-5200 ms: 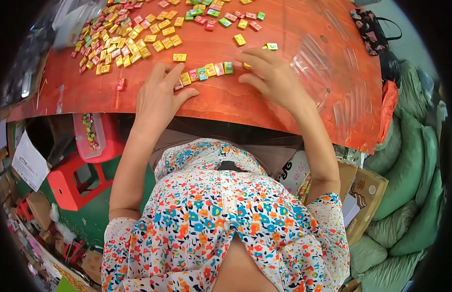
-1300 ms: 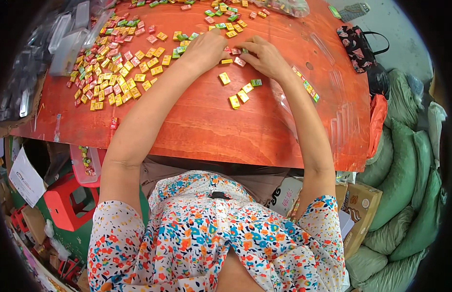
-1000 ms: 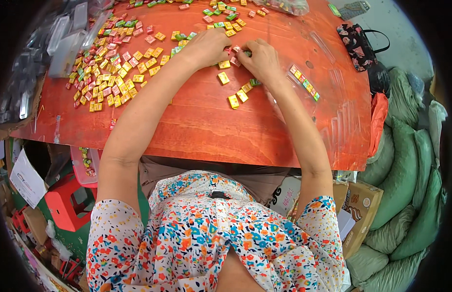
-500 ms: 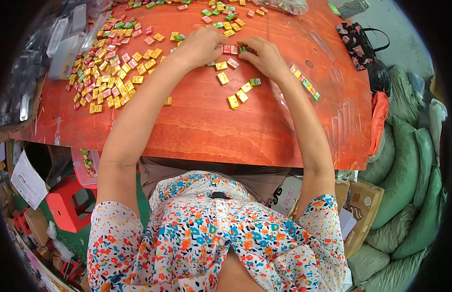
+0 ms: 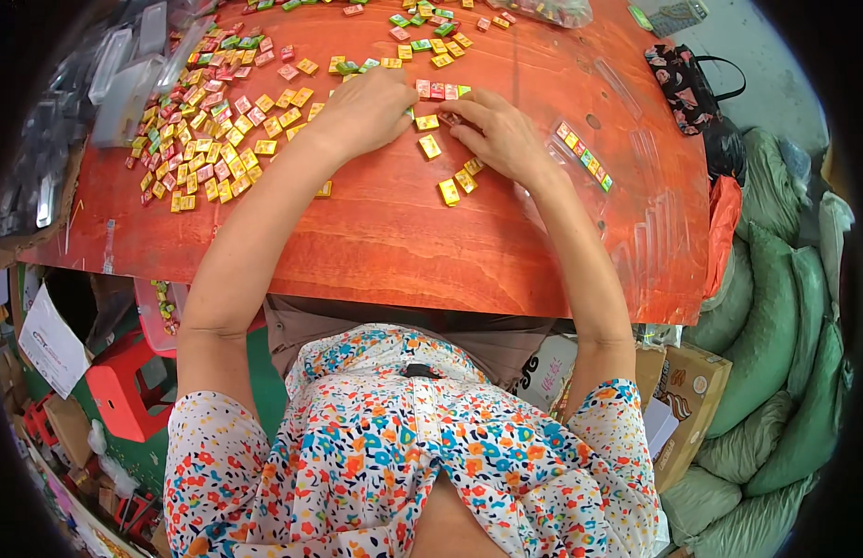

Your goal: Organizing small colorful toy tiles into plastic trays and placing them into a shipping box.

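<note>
A short row of small pink, red and green boxes (image 5: 438, 90) lies between my hands at the far middle of the table. My right hand (image 5: 501, 138) is just below the row's right end, its thumb and fingers closed on a small pink box (image 5: 448, 118). My left hand (image 5: 368, 107) is at the row's left, fingers curled down; a sliver of a green-yellow box shows at its fingertips, and whether it is gripped is hidden. Nearby lie loose yellow boxes (image 5: 430, 146), several of them partly under my right hand.
A large pile of small yellow, pink and green boxes (image 5: 213, 158) spreads at the left. Clear plastic cases (image 5: 125, 98) stand beyond it. At the right are a filled strip of boxes (image 5: 584, 155), clear trays (image 5: 659, 228) and a black floral bag (image 5: 681, 88). Green sacks (image 5: 776, 316) lie beside the table.
My left hand has drawn back slightly left and nearer, uncovering more of the row. My right hand has come down and nearer, from the row's end to the pink box, now between its fingers.
</note>
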The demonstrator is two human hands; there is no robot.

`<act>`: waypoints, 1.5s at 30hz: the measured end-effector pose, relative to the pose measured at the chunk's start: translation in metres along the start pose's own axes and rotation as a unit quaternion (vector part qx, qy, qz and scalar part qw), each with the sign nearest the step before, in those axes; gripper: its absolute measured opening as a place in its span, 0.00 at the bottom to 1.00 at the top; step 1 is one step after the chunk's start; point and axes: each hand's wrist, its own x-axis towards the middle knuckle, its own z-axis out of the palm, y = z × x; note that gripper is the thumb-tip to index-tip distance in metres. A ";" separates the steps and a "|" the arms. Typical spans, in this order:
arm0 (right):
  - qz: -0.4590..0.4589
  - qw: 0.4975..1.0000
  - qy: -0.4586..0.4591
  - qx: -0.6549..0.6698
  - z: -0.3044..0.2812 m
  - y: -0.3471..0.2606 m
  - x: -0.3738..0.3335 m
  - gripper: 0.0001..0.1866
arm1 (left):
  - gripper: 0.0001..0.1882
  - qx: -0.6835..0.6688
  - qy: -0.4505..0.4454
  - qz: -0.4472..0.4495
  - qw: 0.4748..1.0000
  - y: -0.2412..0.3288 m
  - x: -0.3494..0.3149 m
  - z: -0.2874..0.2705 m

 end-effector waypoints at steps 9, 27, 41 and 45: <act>0.120 0.992 0.011 -0.022 -0.016 0.032 -0.002 0.15 | 0.11 0.066 0.032 -0.031 0.997 -0.018 0.012 0.008; 0.098 0.994 0.043 0.011 -0.015 0.051 0.034 0.18 | 0.07 -0.039 0.105 0.003 0.994 -0.020 0.011 0.002; 0.009 0.985 -0.061 -0.160 0.009 0.035 0.097 0.13 | 0.06 0.004 0.093 -0.020 0.995 -0.007 0.017 0.001; -0.083 0.995 -0.008 -0.062 0.006 0.050 0.087 0.12 | 0.06 -0.002 0.080 -0.029 0.996 -0.006 0.015 0.002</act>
